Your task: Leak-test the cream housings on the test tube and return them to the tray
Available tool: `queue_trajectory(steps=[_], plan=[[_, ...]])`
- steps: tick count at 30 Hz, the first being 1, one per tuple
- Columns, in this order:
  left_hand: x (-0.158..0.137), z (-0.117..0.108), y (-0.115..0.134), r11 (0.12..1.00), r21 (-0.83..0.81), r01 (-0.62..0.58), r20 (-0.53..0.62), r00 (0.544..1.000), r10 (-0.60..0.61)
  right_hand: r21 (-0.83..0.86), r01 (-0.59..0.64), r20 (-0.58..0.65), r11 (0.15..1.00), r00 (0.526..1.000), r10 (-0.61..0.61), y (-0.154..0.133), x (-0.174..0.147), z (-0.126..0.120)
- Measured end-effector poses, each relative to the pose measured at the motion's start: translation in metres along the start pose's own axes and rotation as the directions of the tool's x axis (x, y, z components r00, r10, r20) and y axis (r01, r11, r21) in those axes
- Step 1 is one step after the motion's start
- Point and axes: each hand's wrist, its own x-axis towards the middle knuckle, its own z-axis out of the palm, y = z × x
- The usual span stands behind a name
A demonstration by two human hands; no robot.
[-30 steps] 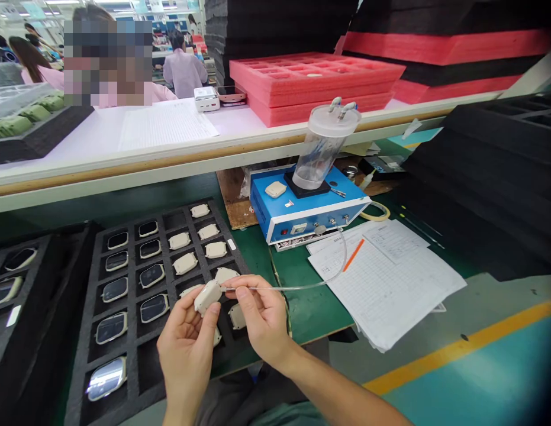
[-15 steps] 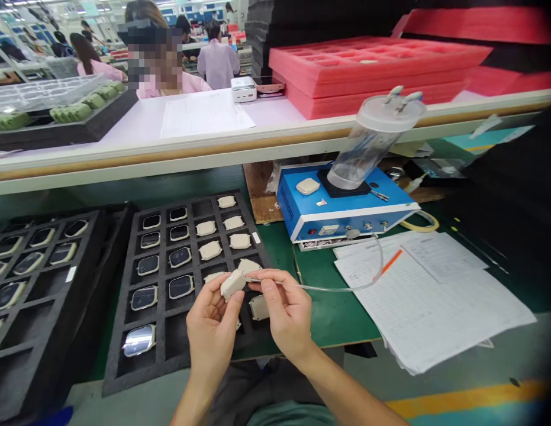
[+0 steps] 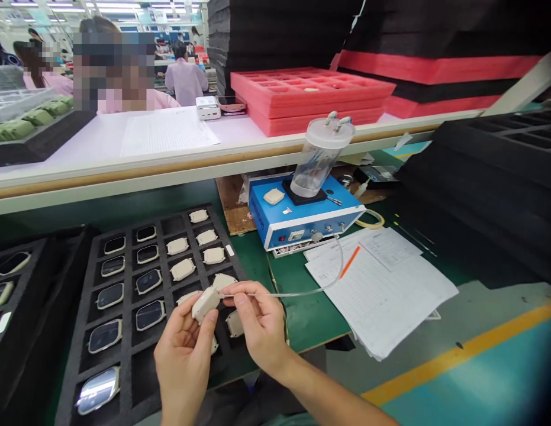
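Pinched between the thumb and fingers of my left hand (image 3: 184,349) is a beige watch case (image 3: 206,305), tilted up. My right hand (image 3: 261,325) grips the thin tip end of a clear tube (image 3: 297,294), and that tip meets the upper right edge of the case. Whether it goes inside, I cannot tell. The tube curves back to the front of a blue machine (image 3: 302,216). Under both hands lies a black foam tray (image 3: 129,290). Its left columns hold watches with dark screens facing up; its right columns hold beige cases, some hidden by my hands.
A clear cylinder (image 3: 317,160) and another beige case (image 3: 274,196) stand on the machine. Papers (image 3: 382,302) with an orange strip (image 3: 350,262) lie right. Above runs a shelf edge (image 3: 124,188) bearing red foam trays (image 3: 275,106). Black trays stack at right; a co-worker (image 3: 137,103) sits opposite.
The camera view has swung to the right, so the scene sits further left. Both hands keep the same hold, with the tube tip still against the watch case.
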Motion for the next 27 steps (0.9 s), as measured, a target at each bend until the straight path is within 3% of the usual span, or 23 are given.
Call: queue_trajectory(steps=[7, 11, 13, 15, 16, 17, 20, 22, 24, 27], plan=[[-0.002, 0.002, 0.004, 1.000, 0.007, -0.011, 0.003, 1.000, 0.011, 0.011, -0.003, 0.005, 1.000, 1.000, 0.003, 0.000, 0.000, 0.000], [0.003, -0.008, 0.018, 0.979, 0.166, -0.115, 0.119, 0.988, 0.096, 0.058, -0.021, -0.002, 0.998, 1.000, 0.021, -0.001, -0.004, -0.002], [0.025, -0.012, 0.033, 0.895, 0.352, -0.274, 0.224, 0.953, 0.204, 0.079, -0.024, -0.033, 0.997, 0.999, 0.027, 0.000, -0.008, -0.003], [0.065, -0.014, 0.049, 0.710, 0.560, -0.426, 0.289, 0.904, 0.315, 0.089, -0.030, -0.051, 0.996, 0.998, 0.035, 0.001, -0.010, -0.003], [0.090, -0.013, 0.055, 0.616, 0.652, -0.441, 0.292, 0.897, 0.333, 0.087, -0.035, -0.052, 0.996, 0.998, 0.040, 0.002, -0.011, -0.003], [0.117, -0.012, 0.059, 0.584, 0.690, -0.427, 0.279, 0.902, 0.330, 0.081, -0.041, -0.048, 0.996, 0.998, 0.045, 0.002, -0.011, -0.003], [0.186, -0.006, 0.054, 0.575, 0.730, -0.369, 0.258, 0.928, 0.269, 0.052, -0.049, -0.032, 0.997, 0.998, 0.051, 0.003, -0.012, -0.003], [0.211, 0.000, 0.042, 0.584, 0.732, -0.352, 0.256, 0.935, 0.243, 0.035, -0.046, -0.031, 0.998, 0.998, 0.047, 0.003, -0.011, -0.004], [0.219, 0.003, 0.032, 0.582, 0.730, -0.359, 0.263, 0.933, 0.245, 0.017, -0.044, -0.023, 0.999, 0.999, 0.044, 0.002, -0.012, -0.005], [0.208, -0.009, 0.034, 0.540, 0.747, -0.388, 0.284, 0.920, 0.269, -0.014, -0.060, 0.003, 0.998, 0.998, 0.060, 0.002, -0.014, -0.008]])
